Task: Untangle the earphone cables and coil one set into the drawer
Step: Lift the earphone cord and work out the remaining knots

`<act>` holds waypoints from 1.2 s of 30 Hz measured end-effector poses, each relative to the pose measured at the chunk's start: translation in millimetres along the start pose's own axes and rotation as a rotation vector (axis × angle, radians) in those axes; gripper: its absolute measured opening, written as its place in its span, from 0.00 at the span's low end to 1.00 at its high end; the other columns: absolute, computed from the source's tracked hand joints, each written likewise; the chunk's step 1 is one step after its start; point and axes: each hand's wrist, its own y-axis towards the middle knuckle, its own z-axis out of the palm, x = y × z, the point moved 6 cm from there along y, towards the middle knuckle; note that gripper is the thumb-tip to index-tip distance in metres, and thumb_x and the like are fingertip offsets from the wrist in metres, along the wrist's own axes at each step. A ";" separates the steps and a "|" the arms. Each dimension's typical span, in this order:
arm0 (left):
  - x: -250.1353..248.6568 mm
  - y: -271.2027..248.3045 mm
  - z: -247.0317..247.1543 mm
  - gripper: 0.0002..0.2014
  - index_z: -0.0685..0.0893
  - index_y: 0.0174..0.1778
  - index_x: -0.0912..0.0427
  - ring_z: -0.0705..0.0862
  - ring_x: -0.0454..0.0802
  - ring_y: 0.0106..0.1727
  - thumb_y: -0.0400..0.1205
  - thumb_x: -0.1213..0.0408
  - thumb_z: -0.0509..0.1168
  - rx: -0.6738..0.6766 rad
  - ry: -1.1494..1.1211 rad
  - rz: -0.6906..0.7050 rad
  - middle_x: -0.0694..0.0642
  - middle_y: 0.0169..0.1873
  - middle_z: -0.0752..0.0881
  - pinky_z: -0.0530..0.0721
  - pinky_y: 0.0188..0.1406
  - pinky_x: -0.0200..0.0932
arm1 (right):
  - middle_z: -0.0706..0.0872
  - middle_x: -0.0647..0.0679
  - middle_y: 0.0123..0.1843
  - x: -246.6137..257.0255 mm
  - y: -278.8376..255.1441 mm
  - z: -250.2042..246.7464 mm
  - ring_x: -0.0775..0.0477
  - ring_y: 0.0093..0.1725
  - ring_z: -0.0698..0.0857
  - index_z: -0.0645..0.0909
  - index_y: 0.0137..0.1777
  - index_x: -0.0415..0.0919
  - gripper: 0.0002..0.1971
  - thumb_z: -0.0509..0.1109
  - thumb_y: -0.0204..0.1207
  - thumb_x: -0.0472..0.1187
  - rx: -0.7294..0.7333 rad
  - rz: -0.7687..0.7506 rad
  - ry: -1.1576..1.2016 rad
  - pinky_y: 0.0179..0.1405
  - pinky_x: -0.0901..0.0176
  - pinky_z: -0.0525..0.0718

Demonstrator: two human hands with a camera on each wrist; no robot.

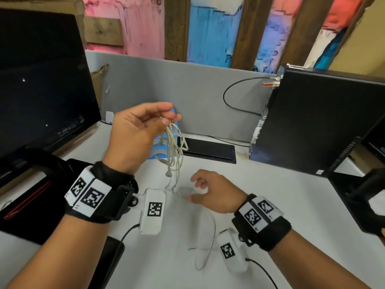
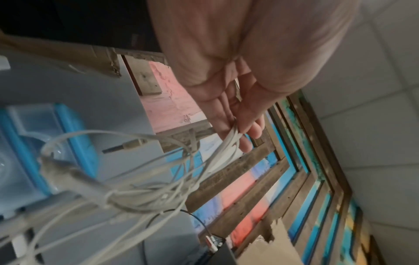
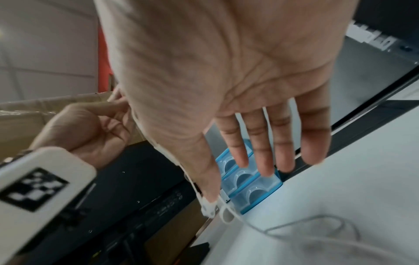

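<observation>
Above the white desk (image 1: 281, 205), the left hand (image 1: 135, 134) was raised and pinched the tangled earphone cables (image 1: 174, 149) between thumb and fingertips, the bundle hanging in loops with an earbud (image 1: 168, 174) at its lower end. Only the head view showed both hands together: the right hand (image 1: 212, 192) sat low over the desk with its fingers loosely curled, near a second pale cable (image 1: 208, 243) lying in a slack loop on the surface. The left wrist view alone showed the audio plug (image 2: 127, 144) jutting from the knotted, off-white strands below the fingertips (image 2: 247, 143). The right wrist view showed the right palm with fingers (image 3: 260, 143) extended and relaxed, gripping nothing, and beyond them a blue-framed clear plastic drawer unit (image 3: 254, 190) standing beside the dark monitor (image 1: 41, 80).
</observation>
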 end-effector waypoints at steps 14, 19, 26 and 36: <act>33.3 15.7 -47.0 0.17 0.87 0.50 0.58 0.91 0.48 0.40 0.79 0.84 0.62 -0.139 -0.188 -0.219 0.52 0.36 0.90 0.88 0.42 0.38 | 0.78 0.49 0.25 30.7 6.4 -19.1 0.60 0.20 0.70 0.80 0.32 0.36 0.13 0.70 0.79 0.34 -0.170 -0.059 0.334 0.22 0.66 0.69; 74.8 9.9 -45.5 0.12 0.87 0.49 0.57 0.89 0.46 0.32 0.77 0.79 0.70 -0.078 0.113 -0.341 0.51 0.33 0.91 0.87 0.36 0.40 | 0.93 0.41 0.45 61.6 1.4 -62.6 0.54 0.41 0.90 0.84 0.35 0.30 0.10 0.72 0.77 0.34 -0.255 -0.131 0.381 0.40 0.61 0.83; 99.4 -2.1 -30.3 0.02 0.90 0.44 0.52 0.88 0.56 0.41 0.79 0.64 0.73 0.075 0.328 -0.421 0.61 0.43 0.91 0.86 0.56 0.59 | 0.72 0.41 0.22 100.0 -12.9 -100.2 0.57 0.15 0.66 0.84 0.52 0.29 0.19 0.54 0.88 0.40 -0.268 -0.180 0.667 0.14 0.71 0.64; 117.9 -12.3 -24.2 0.19 0.86 0.56 0.60 0.87 0.40 0.39 0.69 0.76 0.69 -0.058 -0.430 -0.641 0.53 0.47 0.90 0.75 0.21 0.28 | 0.91 0.36 0.55 121.3 -20.2 -130.5 0.42 0.58 0.90 0.82 0.53 0.39 0.19 0.50 0.89 0.47 -0.270 -0.302 1.072 0.41 0.52 0.89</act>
